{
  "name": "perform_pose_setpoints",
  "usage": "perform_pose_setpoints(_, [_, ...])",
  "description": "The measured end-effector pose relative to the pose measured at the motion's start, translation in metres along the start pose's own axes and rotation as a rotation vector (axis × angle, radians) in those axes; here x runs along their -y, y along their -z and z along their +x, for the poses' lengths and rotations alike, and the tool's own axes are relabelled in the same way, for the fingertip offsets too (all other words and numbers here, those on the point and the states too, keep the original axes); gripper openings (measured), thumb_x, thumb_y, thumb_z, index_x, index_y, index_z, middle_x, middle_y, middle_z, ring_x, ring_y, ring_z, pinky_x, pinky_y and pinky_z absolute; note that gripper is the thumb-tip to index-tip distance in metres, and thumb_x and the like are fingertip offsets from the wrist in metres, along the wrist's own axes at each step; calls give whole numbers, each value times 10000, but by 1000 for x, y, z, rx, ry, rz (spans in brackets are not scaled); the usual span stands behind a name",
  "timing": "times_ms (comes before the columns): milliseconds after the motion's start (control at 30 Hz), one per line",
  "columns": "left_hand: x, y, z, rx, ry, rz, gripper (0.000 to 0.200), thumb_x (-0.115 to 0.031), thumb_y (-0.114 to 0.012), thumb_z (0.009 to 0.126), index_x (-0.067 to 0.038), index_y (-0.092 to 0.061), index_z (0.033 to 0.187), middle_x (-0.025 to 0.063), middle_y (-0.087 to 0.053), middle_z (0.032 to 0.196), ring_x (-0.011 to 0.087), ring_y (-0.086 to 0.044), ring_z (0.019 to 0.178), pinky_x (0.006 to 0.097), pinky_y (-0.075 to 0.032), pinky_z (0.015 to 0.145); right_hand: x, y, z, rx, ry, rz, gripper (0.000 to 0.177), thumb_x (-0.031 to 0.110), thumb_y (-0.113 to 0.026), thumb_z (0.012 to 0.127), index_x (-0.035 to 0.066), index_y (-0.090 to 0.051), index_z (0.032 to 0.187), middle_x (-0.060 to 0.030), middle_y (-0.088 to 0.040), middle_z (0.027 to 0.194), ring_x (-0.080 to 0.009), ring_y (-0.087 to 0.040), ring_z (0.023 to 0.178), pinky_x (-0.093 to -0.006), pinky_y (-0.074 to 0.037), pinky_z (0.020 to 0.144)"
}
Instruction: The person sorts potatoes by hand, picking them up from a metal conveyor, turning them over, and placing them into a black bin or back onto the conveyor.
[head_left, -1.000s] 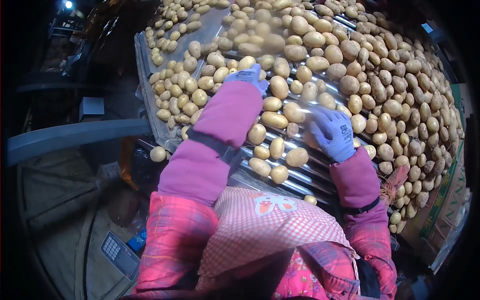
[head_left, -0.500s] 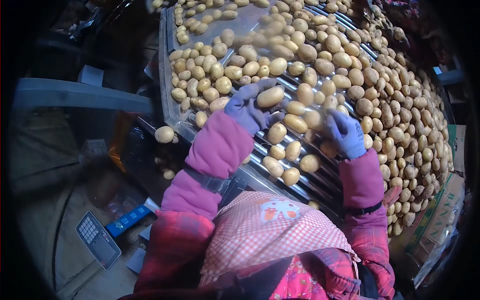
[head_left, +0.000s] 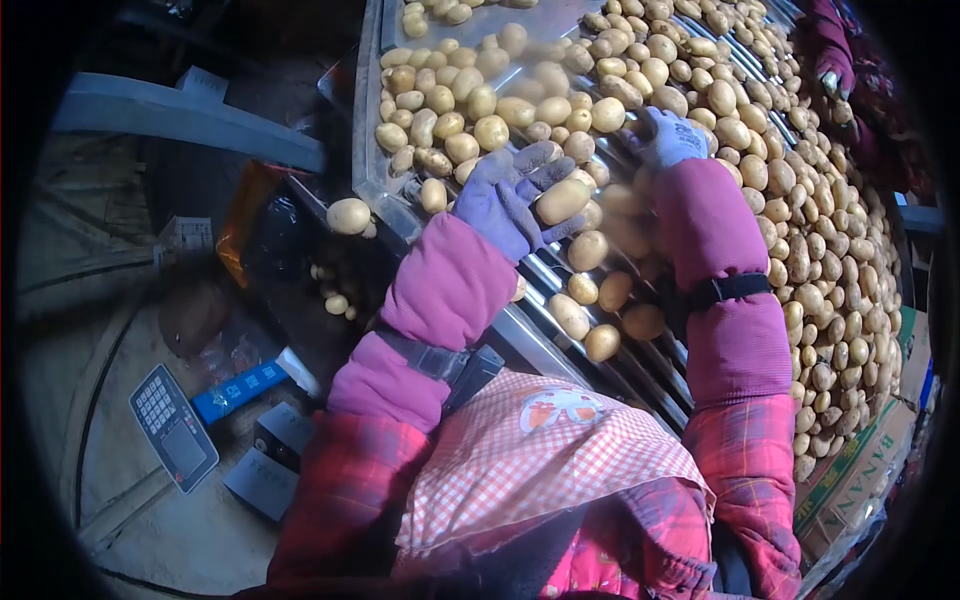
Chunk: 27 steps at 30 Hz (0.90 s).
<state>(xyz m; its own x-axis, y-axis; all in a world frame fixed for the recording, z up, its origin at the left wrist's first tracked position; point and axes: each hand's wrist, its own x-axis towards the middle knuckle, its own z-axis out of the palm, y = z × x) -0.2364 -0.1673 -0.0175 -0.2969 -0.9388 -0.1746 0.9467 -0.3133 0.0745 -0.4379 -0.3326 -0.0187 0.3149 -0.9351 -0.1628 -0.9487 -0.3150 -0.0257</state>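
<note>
My left hand (head_left: 503, 203), in a purple-grey glove, has its thumb and fingers around an oval yellow potato (head_left: 563, 202) above the metal rollers (head_left: 545, 275). My right hand (head_left: 674, 138), in a similar glove, reaches farther forward over the potatoes. Its fingers are apart and partly blurred, and I see nothing held in them. Beside and below my left hand, several loose potatoes (head_left: 569, 315) rest on the rollers. A blurred potato (head_left: 624, 200) lies between my two hands.
A dense bed of potatoes (head_left: 810, 230) spreads along the right. The metal side rail (head_left: 368, 120) edges the conveyor at left. A scale keypad (head_left: 173, 428) and grey boxes (head_left: 262, 485) are lower left; a banana carton (head_left: 850, 465) is lower right. Another person's hand (head_left: 835, 75) shows at upper right.
My right hand has moved forward from the rollers to the potatoes beyond. My left hand still has the potato. The whole view has shifted, and another person's hand now shows at upper right.
</note>
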Motion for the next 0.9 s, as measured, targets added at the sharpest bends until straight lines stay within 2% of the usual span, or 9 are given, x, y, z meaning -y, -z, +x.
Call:
perform_pose_setpoints(200, [6,-6,3,-221,24,258,596,-507,-423,904,-87,-458,1325,144,-548,1248,328,-502,1194,570,-404,990,14,31,-53,-168,81,656,404,419,-622,821,88,-634,1054,-139,-650,944,-303,-602,979,-407,-451,881])
perform_pose_setpoints(267, [13,-8,11,-108,1,192,589,-513,-439,902,-91,-469,1310,148,-550,1243,339,-546,1134,548,-454,943,36,42,-79,-173,365,781,408,371,-646,816,66,-624,1085,-150,-648,992,-314,-603,998,-402,-459,877])
perform_pose_setpoints(333, [16,-21,0,-288,-19,278,504,-448,-461,918,-91,-501,1272,132,-604,1151,324,-625,993,490,-529,813,47,31,-87,-342,588,800,430,314,-674,808,45,-608,1137,-164,-645,1044,-322,-610,1011,-397,-470,877])
perform_pose_setpoints(467, [-13,-36,-42,-286,2,258,448,-426,-470,916,-92,-533,1207,128,-627,1096,299,-637,954,408,-535,674,12,-6,-84,-378,246,960,355,170,-634,857,3,-592,1167,-168,-641,1083,-298,-619,1003,-367,-475,884])
perform_pose_setpoints(533, [-45,-25,-54,-126,-186,322,448,-437,-489,900,-101,-542,1191,115,-629,1082,305,-638,945,410,-532,655,3,-4,-104,-404,203,723,340,186,-616,865,13,-596,1157,-174,-633,1088,-289,-612,1006,-367,-472,887])
perform_pose_setpoints(567, [-62,-51,-66,-249,-311,331,451,-453,-516,876,-114,-554,1172,107,-630,1069,313,-639,916,414,-531,642,-5,-11,-111,-423,221,622,344,203,-609,863,24,-597,1157,-176,-629,1093,-292,-612,991,-377,-477,874])
perform_pose_setpoints(800, [-236,-66,-36,-468,-805,602,427,-392,-612,839,-132,-532,1167,130,-564,1141,314,-548,1079,525,-499,822,-11,-38,-123,-462,138,427,401,232,-625,842,74,-578,1208,-162,-592,1164,-334,-570,1021,-429,-442,912])
perform_pose_setpoints(867, [-270,-50,-29,-780,-761,1181,530,-422,-570,878,-171,-437,1325,131,-402,1320,320,-452,1205,475,-417,966,-2,-38,-123,-506,151,306,485,257,-638,822,122,-536,1276,-144,-548,1248,-340,-527,1091,-449,-398,959])
perform_pose_setpoints(900, [-264,-71,-24,-846,-721,854,537,-426,-531,901,-192,-410,1369,143,-385,1360,320,-400,1270,445,-348,1033,-1,-39,-125,-479,134,268,525,269,-644,810,144,-514,1303,-134,-525,1281,-335,-517,1110,-449,-391,965])
